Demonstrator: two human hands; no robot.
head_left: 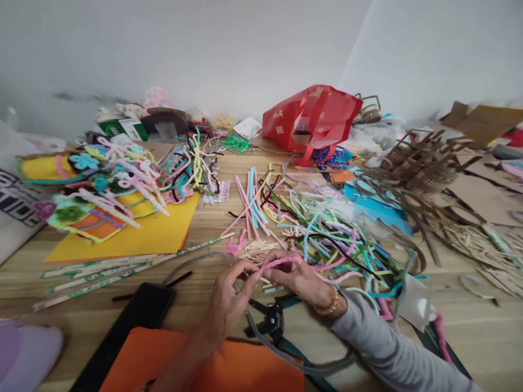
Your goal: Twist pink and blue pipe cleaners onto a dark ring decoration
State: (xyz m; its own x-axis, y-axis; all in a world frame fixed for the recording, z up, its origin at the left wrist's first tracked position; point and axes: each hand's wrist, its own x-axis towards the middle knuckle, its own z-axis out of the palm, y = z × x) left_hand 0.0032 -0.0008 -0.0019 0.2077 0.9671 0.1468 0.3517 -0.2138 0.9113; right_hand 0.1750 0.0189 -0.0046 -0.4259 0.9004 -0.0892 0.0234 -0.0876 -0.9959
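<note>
A pink pipe cleaner stretches between my left hand and my right hand, and the fingertips of both hands pinch it. A grey pipe cleaner arcs away from my left hand, and a grey length runs below it, though I cannot tell if they are one piece. Just beneath my hands lies a pair of black pliers with green handles. A beaded bracelet circles my right wrist. A loose pile of multicoloured pipe cleaners lies just beyond my right hand.
A black phone and an orange sheet lie near me. Striped paper strips, a yellow sheet with pipe-cleaner crafts, cardboard cut-outs and a red bag cover the wooden table.
</note>
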